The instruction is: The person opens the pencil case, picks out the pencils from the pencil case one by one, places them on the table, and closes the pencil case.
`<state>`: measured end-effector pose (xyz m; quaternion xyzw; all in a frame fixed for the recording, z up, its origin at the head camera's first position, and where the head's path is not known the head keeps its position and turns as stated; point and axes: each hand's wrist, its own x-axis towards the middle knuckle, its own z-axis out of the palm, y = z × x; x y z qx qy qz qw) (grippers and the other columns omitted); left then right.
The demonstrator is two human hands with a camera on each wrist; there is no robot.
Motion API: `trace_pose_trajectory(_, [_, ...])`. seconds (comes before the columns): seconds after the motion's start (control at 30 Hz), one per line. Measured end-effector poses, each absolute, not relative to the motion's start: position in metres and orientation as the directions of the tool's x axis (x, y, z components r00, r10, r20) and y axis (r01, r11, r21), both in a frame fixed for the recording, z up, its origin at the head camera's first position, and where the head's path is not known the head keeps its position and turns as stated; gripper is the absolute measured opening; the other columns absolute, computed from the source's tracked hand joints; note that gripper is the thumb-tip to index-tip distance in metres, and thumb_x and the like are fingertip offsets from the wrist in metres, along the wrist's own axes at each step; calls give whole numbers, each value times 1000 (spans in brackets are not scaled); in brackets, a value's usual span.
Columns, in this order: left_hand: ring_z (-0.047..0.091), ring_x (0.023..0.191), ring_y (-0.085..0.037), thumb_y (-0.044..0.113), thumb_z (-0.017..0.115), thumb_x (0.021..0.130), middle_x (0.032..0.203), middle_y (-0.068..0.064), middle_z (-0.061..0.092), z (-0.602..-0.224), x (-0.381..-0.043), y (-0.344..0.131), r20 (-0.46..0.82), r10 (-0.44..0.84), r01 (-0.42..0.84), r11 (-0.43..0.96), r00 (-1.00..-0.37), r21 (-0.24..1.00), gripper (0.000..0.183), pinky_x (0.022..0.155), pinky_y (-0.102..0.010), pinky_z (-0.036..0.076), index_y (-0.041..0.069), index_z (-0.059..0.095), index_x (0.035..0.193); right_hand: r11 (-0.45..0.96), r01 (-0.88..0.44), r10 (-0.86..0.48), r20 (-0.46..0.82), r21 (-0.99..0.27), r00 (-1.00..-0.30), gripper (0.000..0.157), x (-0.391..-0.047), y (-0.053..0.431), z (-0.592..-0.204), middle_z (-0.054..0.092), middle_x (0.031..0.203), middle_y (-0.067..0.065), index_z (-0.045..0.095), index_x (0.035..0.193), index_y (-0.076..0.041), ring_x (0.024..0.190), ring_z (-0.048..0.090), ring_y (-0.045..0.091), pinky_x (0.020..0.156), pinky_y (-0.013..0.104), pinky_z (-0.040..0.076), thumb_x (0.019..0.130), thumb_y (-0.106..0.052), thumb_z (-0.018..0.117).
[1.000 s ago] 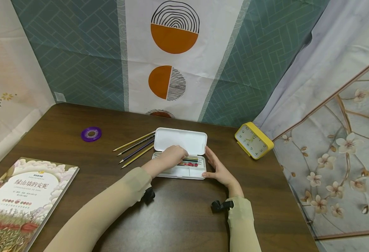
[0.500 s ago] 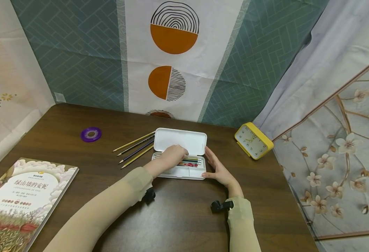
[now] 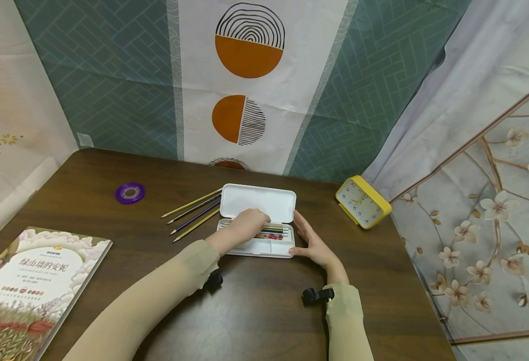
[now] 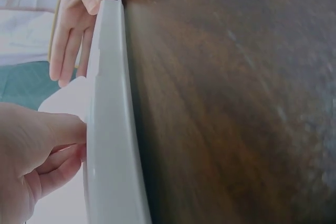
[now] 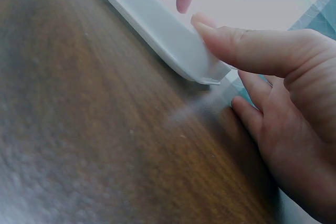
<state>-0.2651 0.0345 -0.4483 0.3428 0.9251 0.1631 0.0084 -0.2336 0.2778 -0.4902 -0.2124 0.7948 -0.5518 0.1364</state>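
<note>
left hand (image 3: 247, 223), fingers bent, reaches into the pencil case (image 3: 261, 201), hold unclear; right hand (image 3: 317, 246), fingers extended, touches its right edge.

You've got a book (image 3: 43, 286), a purple ring (image 3: 130, 200) (donut-looking thing) beyond it, and a yellow clock (image 3: 362, 202) well right of it.

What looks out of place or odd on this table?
Mainly four pencils: they lie loose left of the open case, while others lie inside it. I see nothing spilled or damaged.
</note>
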Motion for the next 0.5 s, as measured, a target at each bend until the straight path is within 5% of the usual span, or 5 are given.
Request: trace_pose_trajectory(0.5, [51,73,-15,-7,54,88,90,-6,71,-441,-262,31,60,652,623,688,-756,373,28,73,-31,50,3,74,105,308,-201,-488,27,-930,-873,105,-232,278,-490,4,166,7,6,158,-16,153,5,28,120,59,9,81,0,75])
